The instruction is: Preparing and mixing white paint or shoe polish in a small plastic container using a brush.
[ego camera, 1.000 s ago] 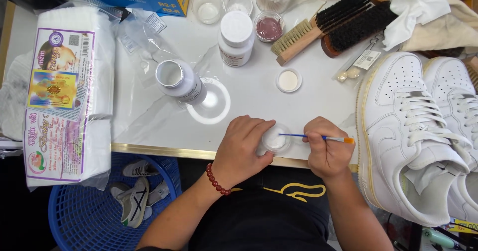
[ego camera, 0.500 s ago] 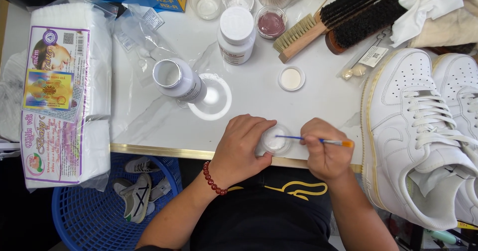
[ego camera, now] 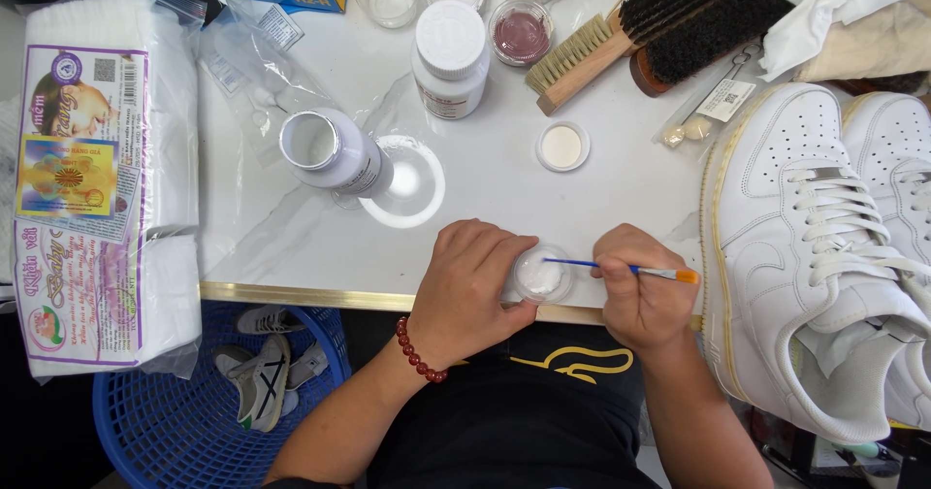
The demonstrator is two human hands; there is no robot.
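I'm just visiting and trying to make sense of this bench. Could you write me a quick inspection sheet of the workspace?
Surface: white marble-look table with a gold front edge.
Job's things: small clear dish of white paste near the front edge; thin blue-handled brush, tip in the dish.
Clutter: open white bottle lying on its side, capped white bottle, small white lid, two shoe brushes, white sneakers, wrapped pack of white pads.
Hands: left hand steadies the dish; right hand holds the brush.
Cables: nothing seen.
Surroundings: blue basket holding shoes below the table.
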